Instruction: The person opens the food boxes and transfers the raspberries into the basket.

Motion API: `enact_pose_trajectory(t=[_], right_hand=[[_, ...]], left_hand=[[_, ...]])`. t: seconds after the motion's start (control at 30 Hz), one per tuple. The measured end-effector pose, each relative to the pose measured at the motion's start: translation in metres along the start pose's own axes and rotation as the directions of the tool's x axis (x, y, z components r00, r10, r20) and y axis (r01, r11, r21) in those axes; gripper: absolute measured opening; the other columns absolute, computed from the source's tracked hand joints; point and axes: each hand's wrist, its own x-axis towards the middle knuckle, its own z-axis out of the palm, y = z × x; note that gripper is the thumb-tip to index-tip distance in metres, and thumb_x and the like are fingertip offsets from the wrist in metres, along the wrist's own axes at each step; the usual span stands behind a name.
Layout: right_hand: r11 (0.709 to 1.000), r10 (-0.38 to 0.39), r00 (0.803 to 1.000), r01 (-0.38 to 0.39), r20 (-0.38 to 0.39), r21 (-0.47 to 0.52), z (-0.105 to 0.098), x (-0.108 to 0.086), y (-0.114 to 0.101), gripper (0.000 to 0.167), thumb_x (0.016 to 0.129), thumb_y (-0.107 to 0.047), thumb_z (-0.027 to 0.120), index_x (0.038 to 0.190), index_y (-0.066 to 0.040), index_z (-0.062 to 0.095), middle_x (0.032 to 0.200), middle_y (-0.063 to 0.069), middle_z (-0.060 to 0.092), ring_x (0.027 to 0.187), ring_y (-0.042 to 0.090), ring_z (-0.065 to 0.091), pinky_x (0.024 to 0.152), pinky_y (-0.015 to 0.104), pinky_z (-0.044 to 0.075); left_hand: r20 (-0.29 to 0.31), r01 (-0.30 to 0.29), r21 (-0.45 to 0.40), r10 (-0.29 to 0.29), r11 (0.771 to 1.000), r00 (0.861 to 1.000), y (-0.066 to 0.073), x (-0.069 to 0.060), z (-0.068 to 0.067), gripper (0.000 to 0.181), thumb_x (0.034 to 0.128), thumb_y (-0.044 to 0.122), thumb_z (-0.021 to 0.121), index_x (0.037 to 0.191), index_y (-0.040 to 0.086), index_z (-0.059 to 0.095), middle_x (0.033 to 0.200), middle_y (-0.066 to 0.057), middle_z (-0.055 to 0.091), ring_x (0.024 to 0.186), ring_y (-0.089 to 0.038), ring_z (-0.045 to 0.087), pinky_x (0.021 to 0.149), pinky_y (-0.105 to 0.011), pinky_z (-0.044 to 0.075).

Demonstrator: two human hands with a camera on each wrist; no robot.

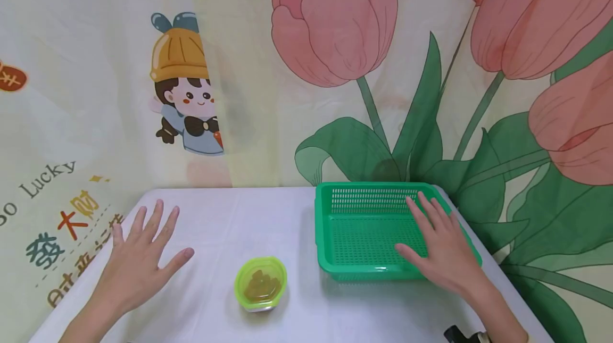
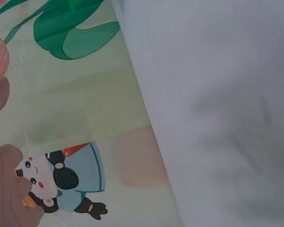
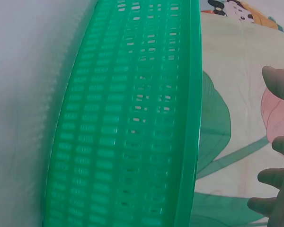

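Green basket [image 1: 366, 241] sits far right on the tabletop [image 1: 215, 220], likely light, slightly flexible, best gripped by opposite rims. Over its right side, the right hand [image 1: 442, 252] spreads empty fingers; a yellow-green tub [image 1: 261, 264] stands nearer, left; farther left, the left hand [image 1: 136, 266] splays likewise.

On the left, the left hand [image 1: 133, 267] is showing its back, its straight fingers [image 1: 153, 220] standing apart. On the right, the right hand [image 1: 442, 250] is hovering, its fingers pointing far and left. Both forearms [image 1: 499, 309] are extending from the near side.
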Motion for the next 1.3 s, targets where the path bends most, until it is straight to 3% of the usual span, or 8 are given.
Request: enact_pose_trajectory(t=[0.23,0.43,0.53,0.7,0.97,1.07,1.17,1.3], right_hand=[[0.999,-0.006,0.999,0.005,0.031,0.033,0.005,0.005,-0.014,0.094,0.098,-0.054,0.071,0.171,-0.023,0.022,0.175,0.014,0.023,0.159,0.048,0.021,0.119,0.078,0.021],[0.998,-0.034,0.999,0.032,0.039,0.053,0.012,0.012,-0.027,0.093,0.098,-0.055,0.071,0.171,-0.023,0.022,0.176,0.011,0.023,0.160,0.044,0.021,0.121,0.075,0.022],[0.996,-0.048,0.998,0.044,0.046,0.072,0.016,0.014,-0.032,0.093,0.098,-0.054,0.071,0.171,-0.024,0.022,0.176,0.009,0.022,0.160,0.042,0.022,0.122,0.072,0.022],[0.991,-0.074,0.997,0.070,0.031,0.114,0.020,0.018,-0.045,0.093,0.097,-0.052,0.074,0.171,-0.023,0.024,0.176,0.007,0.023,0.159,0.040,0.027,0.121,0.069,0.030],[0.978,-0.101,0.995,0.099,-0.003,0.184,0.031,0.021,-0.064,0.094,0.095,-0.042,0.080,0.170,-0.026,0.026,0.173,0.007,0.030,0.155,0.037,0.037,0.110,0.066,0.047],[0.969,-0.111,0.994,0.108,0.000,0.221,0.034,0.021,-0.072,0.093,0.094,-0.040,0.081,0.169,-0.028,0.028,0.173,0.006,0.031,0.154,0.035,0.039,0.107,0.064,0.051],[0.966,-0.108,0.994,0.099,0.025,0.241,0.037,0.021,-0.079,0.092,0.095,-0.041,0.081,0.169,-0.030,0.028,0.173,0.003,0.030,0.154,0.032,0.039,0.106,0.061,0.052],[0.960,-0.114,0.992,0.096,0.056,0.263,0.042,0.022,-0.087,0.090,0.096,-0.042,0.080,0.169,-0.033,0.027,0.173,-0.002,0.030,0.154,0.029,0.039,0.105,0.057,0.054]], left_hand=[[0.068,0.048,-0.130,-0.039,0.990,0.997,0.008,0.000,0.006,0.097,0.1032,0.061,0.058,0.172,0.020,0.005,0.177,-0.021,-0.001,0.161,-0.048,-0.009,0.118,-0.073,-0.019],[0.014,0.012,-0.256,-0.009,0.967,1.000,0.014,0.000,0.011,0.091,0.1040,0.050,0.064,0.172,0.020,0.011,0.178,-0.019,0.006,0.163,-0.045,0.000,0.125,-0.069,-0.008],[0.032,0.029,-0.321,-0.020,0.947,0.999,0.019,0.000,0.015,0.090,0.1041,0.047,0.065,0.172,0.021,0.013,0.178,-0.017,0.008,0.163,-0.046,0.004,0.124,-0.074,0.004],[0.074,0.065,-0.417,-0.038,0.906,0.997,0.030,0.000,0.017,0.088,0.1038,0.046,0.067,0.172,0.026,0.015,0.179,-0.010,0.009,0.161,-0.047,0.014,0.108,-0.084,0.027],[0.078,0.046,-0.558,-0.003,0.829,0.997,0.048,-0.002,0.028,0.086,0.1025,0.037,0.071,0.171,0.030,0.020,0.176,-0.014,0.022,0.156,-0.051,0.026,0.109,-0.082,0.030],[0.058,0.032,-0.572,0.001,0.820,0.998,0.054,-0.004,0.032,0.083,0.1028,0.034,0.072,0.170,0.028,0.024,0.172,-0.013,0.033,0.149,-0.044,0.041,0.109,-0.070,0.042],[0.038,0.020,-0.591,0.002,0.806,0.999,0.058,-0.007,0.037,0.080,0.1031,0.030,0.072,0.169,0.028,0.027,0.167,-0.009,0.041,0.139,-0.033,0.054,0.104,-0.049,0.054],[0.063,0.043,-0.632,-0.004,0.774,0.998,0.062,-0.012,0.045,0.077,0.1041,0.030,0.071,0.169,0.032,0.029,0.165,-0.003,0.044,0.135,-0.016,0.057,0.101,-0.031,0.057]])
